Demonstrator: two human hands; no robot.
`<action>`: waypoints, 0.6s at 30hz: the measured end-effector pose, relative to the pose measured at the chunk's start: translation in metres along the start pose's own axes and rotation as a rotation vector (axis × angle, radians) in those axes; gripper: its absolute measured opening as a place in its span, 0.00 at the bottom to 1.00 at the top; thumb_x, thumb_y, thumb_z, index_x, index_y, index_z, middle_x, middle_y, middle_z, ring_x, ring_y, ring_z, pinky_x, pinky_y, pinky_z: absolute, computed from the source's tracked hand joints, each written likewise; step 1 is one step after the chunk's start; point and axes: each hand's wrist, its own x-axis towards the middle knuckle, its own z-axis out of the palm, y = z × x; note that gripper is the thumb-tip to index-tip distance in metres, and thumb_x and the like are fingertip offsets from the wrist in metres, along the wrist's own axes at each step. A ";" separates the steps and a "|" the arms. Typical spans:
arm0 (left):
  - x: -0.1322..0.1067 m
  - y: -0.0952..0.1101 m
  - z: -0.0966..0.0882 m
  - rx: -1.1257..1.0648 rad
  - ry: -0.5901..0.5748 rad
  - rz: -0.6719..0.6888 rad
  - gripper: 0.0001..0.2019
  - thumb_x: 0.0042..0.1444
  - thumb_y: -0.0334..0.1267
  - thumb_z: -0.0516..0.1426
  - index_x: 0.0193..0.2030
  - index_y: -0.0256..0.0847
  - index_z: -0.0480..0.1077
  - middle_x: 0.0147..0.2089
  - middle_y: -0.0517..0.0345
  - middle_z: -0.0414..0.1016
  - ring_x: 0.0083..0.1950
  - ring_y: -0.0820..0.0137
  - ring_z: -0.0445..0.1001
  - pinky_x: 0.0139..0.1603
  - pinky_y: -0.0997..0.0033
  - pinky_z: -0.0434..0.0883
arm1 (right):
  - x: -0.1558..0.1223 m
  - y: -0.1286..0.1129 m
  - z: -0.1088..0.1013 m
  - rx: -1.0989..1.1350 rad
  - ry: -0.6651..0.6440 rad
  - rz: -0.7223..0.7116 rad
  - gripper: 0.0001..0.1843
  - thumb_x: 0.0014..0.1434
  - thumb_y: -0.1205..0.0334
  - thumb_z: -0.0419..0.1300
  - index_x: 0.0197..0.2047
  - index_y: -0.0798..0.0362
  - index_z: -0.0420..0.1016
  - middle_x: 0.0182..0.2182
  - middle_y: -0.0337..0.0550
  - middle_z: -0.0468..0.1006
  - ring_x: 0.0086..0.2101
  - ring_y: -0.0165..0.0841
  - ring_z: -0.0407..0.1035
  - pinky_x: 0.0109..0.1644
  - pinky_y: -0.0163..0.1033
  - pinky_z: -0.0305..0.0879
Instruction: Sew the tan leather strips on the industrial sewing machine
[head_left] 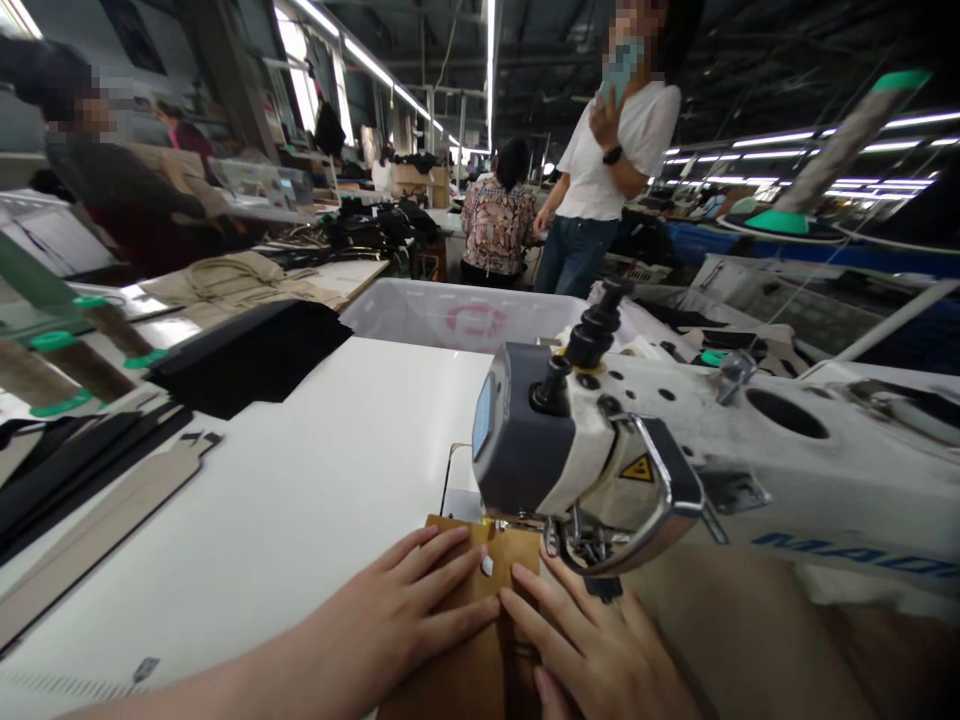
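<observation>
A tan brown fabric piece [480, 650] lies on the white table under the head of a sewing machine [600, 450]. My left hand [405, 615] rests flat on the left part of the fabric, fingers stretched out toward the needle area. My right hand [592, 645] lies flat on the fabric just right of it, fingers pointing at the presser foot [581, 545]. The fingertips of both hands almost meet. A small white tag [487, 565] sits on the fabric near my left fingertips.
The white table [315, 480] carries a black fabric stack [251, 355] at its far left and beige strips [97, 520] along the left edge. A white bin [450, 315] stands behind it. Thread cones [112, 330] stand left. One person stands holding a phone [619, 70]; another sits beyond.
</observation>
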 end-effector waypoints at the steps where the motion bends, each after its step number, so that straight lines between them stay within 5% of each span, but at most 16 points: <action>1: 0.000 -0.001 0.001 -0.004 -0.002 -0.005 0.30 0.64 0.32 0.59 0.71 0.47 0.57 0.70 0.49 0.63 0.69 0.52 0.61 0.67 0.52 0.64 | 0.000 -0.001 0.000 -0.001 0.002 0.003 0.22 0.63 0.64 0.48 0.54 0.41 0.76 0.49 0.26 0.80 0.46 0.31 0.69 0.51 0.43 0.56; 7: -0.006 0.004 0.002 -0.026 0.061 -0.012 0.27 0.67 0.30 0.53 0.72 0.46 0.55 0.69 0.46 0.63 0.69 0.51 0.62 0.66 0.52 0.62 | -0.006 -0.004 -0.004 -0.012 -0.025 0.009 0.23 0.61 0.65 0.49 0.55 0.41 0.76 0.51 0.27 0.79 0.51 0.34 0.67 0.50 0.44 0.56; 18: -0.003 0.001 0.003 -0.034 -0.012 -0.030 0.30 0.66 0.31 0.56 0.72 0.47 0.53 0.71 0.47 0.61 0.70 0.50 0.59 0.66 0.50 0.63 | 0.000 -0.004 -0.006 0.041 -0.023 0.036 0.26 0.56 0.68 0.49 0.54 0.46 0.76 0.51 0.26 0.79 0.51 0.33 0.67 0.48 0.43 0.57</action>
